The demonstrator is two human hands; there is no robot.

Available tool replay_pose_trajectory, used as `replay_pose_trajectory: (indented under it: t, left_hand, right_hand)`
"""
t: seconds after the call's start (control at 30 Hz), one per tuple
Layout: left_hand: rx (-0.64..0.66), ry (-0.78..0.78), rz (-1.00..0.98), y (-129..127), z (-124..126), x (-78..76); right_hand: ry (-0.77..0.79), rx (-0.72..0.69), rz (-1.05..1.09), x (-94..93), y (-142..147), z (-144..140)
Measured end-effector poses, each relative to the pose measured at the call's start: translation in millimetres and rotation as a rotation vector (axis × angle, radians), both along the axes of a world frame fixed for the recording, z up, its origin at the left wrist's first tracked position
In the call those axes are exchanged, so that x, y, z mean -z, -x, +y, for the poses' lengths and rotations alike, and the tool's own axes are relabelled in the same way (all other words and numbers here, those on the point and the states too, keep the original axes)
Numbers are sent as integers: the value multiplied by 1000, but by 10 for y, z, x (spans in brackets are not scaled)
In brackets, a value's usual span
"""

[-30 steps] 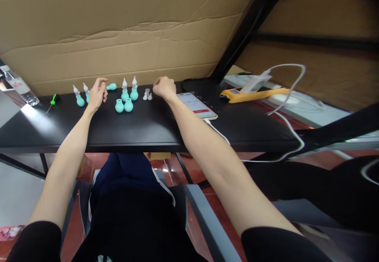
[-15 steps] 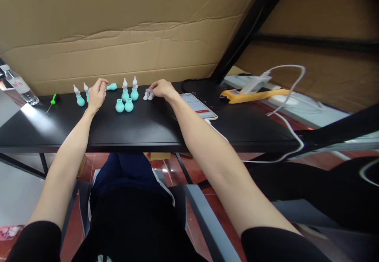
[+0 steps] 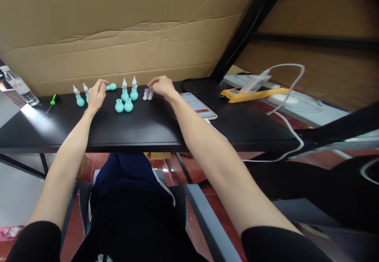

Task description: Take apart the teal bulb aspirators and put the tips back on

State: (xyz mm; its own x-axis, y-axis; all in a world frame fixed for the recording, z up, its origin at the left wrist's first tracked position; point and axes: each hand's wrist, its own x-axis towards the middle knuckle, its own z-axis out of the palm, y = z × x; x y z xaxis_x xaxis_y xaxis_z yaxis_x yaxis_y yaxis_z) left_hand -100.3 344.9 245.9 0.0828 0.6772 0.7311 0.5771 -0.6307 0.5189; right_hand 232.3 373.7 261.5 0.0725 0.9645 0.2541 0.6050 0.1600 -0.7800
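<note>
Head view: right hand (image 3: 162, 87) reaches, fingers curled loosely, over white tips (image 3: 147, 94); left hand (image 3: 96, 92) half-curled beside teal bulbs (image 3: 124, 105).

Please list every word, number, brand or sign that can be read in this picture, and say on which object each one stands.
No text can be read.
water bottle: its label carries red print, too small to read.
phone: its lit screen shows lines and a red bar, too blurred to read.
yellow device: a small panel, not legible.

A makeshift assembly workstation; cardboard (image 3: 118, 29) backs a black table (image 3: 148, 126) of teal bulbs (image 3: 123, 105).
</note>
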Motion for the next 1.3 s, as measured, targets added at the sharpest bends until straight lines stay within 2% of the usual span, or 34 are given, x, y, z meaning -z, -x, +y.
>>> replay_pose_trajectory:
  t: [0.13, 0.53, 1.03, 1.2, 1.3]
  left_hand:
    - [15, 4, -12, -4, -8, -2]
    - [-20, 23, 13, -21, -38, -14]
    - [6, 9, 0, 5, -15, -5]
    - [11, -1, -15, 13, 14, 8]
    - [-11, 14, -9, 4, -1, 7]
  right_hand:
    - [-51, -44, 1, -26, 35, -60]
    - [-25, -110, -41, -21, 41, -127]
    - [6, -159, 20, 22, 6, -41]
    - [-155, -26, -35, 24, 41, 29]
    - [-302, 48, -6, -69, 40, -26]
